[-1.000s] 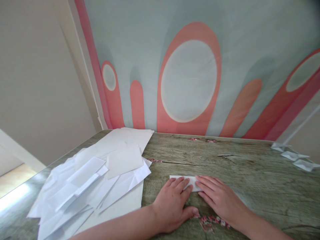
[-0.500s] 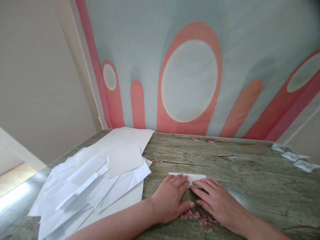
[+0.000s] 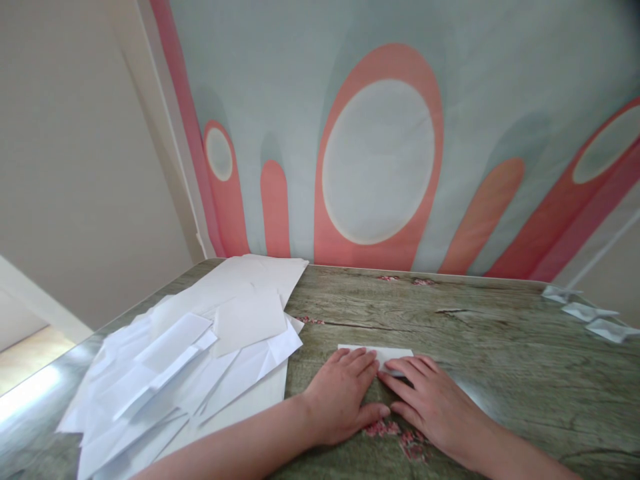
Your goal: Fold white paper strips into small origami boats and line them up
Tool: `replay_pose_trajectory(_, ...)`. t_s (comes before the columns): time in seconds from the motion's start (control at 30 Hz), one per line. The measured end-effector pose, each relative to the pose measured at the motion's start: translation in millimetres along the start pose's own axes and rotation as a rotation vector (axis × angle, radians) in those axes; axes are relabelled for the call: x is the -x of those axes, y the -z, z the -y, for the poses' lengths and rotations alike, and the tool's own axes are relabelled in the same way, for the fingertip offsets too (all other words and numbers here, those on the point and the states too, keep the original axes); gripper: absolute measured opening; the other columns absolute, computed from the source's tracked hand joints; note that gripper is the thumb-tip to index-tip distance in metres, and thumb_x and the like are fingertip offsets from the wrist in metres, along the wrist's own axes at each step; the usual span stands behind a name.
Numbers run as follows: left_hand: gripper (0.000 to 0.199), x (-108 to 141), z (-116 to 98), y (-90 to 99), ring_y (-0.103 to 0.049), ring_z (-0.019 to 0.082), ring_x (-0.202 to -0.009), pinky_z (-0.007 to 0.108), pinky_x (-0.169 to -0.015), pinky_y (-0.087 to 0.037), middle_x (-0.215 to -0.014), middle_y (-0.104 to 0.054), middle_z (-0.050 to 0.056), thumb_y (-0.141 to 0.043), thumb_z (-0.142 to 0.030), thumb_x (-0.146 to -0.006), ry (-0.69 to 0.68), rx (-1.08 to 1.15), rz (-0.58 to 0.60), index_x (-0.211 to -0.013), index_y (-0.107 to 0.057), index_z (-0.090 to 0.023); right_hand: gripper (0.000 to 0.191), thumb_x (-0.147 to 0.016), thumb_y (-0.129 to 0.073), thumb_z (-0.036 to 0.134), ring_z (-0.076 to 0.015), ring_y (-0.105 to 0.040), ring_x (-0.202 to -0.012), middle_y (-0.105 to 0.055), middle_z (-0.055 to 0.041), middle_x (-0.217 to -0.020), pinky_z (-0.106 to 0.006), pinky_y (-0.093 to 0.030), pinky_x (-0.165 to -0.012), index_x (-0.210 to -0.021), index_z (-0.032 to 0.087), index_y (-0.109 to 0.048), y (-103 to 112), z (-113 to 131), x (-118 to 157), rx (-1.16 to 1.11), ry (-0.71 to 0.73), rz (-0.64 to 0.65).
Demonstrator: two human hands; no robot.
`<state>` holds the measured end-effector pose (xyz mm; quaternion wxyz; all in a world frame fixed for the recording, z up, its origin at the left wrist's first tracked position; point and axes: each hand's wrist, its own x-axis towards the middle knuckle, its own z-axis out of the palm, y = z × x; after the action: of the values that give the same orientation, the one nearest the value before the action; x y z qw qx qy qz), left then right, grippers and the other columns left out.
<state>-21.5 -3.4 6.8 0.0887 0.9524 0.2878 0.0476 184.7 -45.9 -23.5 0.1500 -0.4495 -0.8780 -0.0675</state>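
Observation:
A small folded piece of white paper [image 3: 384, 357] lies flat on the wood-patterned table in front of me. My left hand [image 3: 345, 397] rests on its left part, palm down, fingers stretched out and thumb pointing right. From the other side my right hand [image 3: 425, 400] lies over its right part, fingers extended and fingertips pressing on the paper. The two hands nearly meet at the paper's middle. Much of the paper's near side is hidden under the fingers.
Left of my hands spreads a heap of loose white sheets and folded pieces [image 3: 200, 360]. Several small folded white paper shapes [image 3: 590, 312] sit in a row at the table's far right edge. Behind the table [image 3: 500, 347] stands a wall with a coral and pale-blue pattern [image 3: 380, 160].
My right fingers have shifted very slightly on the paper and lie flatter against it. My left hand, the paper heap and the folded shapes stay where they were.

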Motion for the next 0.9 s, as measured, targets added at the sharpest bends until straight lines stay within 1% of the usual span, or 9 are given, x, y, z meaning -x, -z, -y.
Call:
replay_pose_trajectory(0.1,0.061,-0.4,-0.3,0.9,-0.032,0.026,-0.128,0.041,-0.106,-0.024,-0.14,-0.036,0.009,-0.03,-0.057,-0.088,0.001,0.004,0.003,-0.132,-0.038,-0.016,0.033,-0.083,-0.058,0.03,-0.0211,-0.052,-0.099,-0.059,-0.0042,-0.109,-0.042,-0.035,-0.09,-0.115,0.023,-0.055,-0.1,-1.4,0.7,0.01,0.004,-0.007)
replay_pose_trajectory(0.23,0.062,-0.6,0.6,0.2,-0.032,0.025,-0.127,0.04,-0.106,-0.024,-0.139,-0.037,0.009,-0.03,-0.058,-0.088,-0.007,0.009,0.002,-0.132,-0.038,-0.015,0.025,-0.082,-0.059,0.031,-0.0201,-0.053,-0.096,-0.061,-0.0032,-0.104,-0.04,-0.036,-0.088,-0.107,0.024,-0.06,5.2,-5.3,2.4,0.015,-0.016,0.002)
replay_pose_trajectory(0.37,0.063,-0.1,0.9,-0.3,-0.033,0.026,-0.127,0.041,-0.106,-0.025,-0.139,-0.037,0.009,-0.031,-0.058,-0.088,-0.007,0.01,-0.004,-0.132,-0.038,-0.015,0.025,-0.078,-0.064,0.033,-0.0216,-0.054,-0.095,-0.063,-0.0029,-0.102,-0.04,-0.038,-0.085,-0.101,0.025,-0.064,11.8,-11.3,8.4,0.06,-0.05,0.008)
replay_pose_trajectory(0.47,0.063,0.1,1.1,-0.8,-0.033,0.026,-0.127,0.04,-0.106,-0.024,-0.139,-0.037,0.009,-0.032,-0.058,-0.087,-0.008,0.009,-0.011,-0.133,-0.037,-0.015,0.025,-0.076,-0.066,0.032,-0.023,-0.055,-0.094,-0.064,-0.0041,-0.102,-0.04,-0.039,-0.083,-0.099,0.025,-0.066,16.5,-15.6,14.3,0.108,-0.092,0.05)
replay_pose_trajectory(0.57,0.063,0.0,2.1,-2.3,-0.033,0.026,-0.126,0.04,-0.106,-0.024,-0.139,-0.038,0.009,-0.032,-0.058,-0.087,-0.011,0.005,-0.015,-0.133,-0.037,-0.015,0.021,-0.076,-0.065,0.029,-0.0241,-0.057,-0.093,-0.064,-0.0062,-0.101,-0.04,-0.041,-0.079,-0.095,0.023,-0.068,20.7,-19.4,19.8,0.157,-0.119,0.095)
replay_pose_trajectory(0.7,0.064,-0.1,4.2,-4.8,-0.032,0.026,-0.127,0.04,-0.106,-0.024,-0.139,-0.037,0.009,-0.03,-0.059,-0.087,-0.019,-0.002,-0.014,-0.133,-0.036,-0.015,0.018,-0.075,-0.064,0.026,-0.0244,-0.058,-0.09,-0.065,-0.0068,-0.1,-0.039,-0.043,-0.076,-0.092,0.023,-0.069,23.4,-23.5,24.9,0.193,-0.136,0.115)
replay_pose_trajectory(0.8,0.065,0.0,5.0,-5.9,-0.032,0.026,-0.127,0.04,-0.106,-0.024,-0.14,-0.036,0.009,-0.029,-0.06,-0.087,-0.021,-0.007,-0.015,-0.134,-0.036,-0.015,0.017,-0.077,-0.06,0.023,-0.0227,-0.058,-0.09,-0.065,-0.0058,-0.102,-0.039,-0.043,-0.077,-0.092,0.022,-0.069,23.0,-24.2,24.3,0.181,-0.123,0.095)
replay_pose_trajectory(0.9,0.064,-0.2,4.3,-5.4,-0.032,0.025,-0.128,0.04,-0.106,-0.024,-0.14,-0.037,0.009,-0.029,-0.059,-0.087,-0.019,-0.013,-0.012,-0.134,-0.036,-0.015,0.016,-0.081,-0.053,0.02,-0.0215,-0.057,-0.089,-0.065,-0.0047,-0.1,-0.041,-0.04,-0.083,-0.086,0.02,-0.068,18.9,-21.6,20.0,0.174,-0.116,0.031)
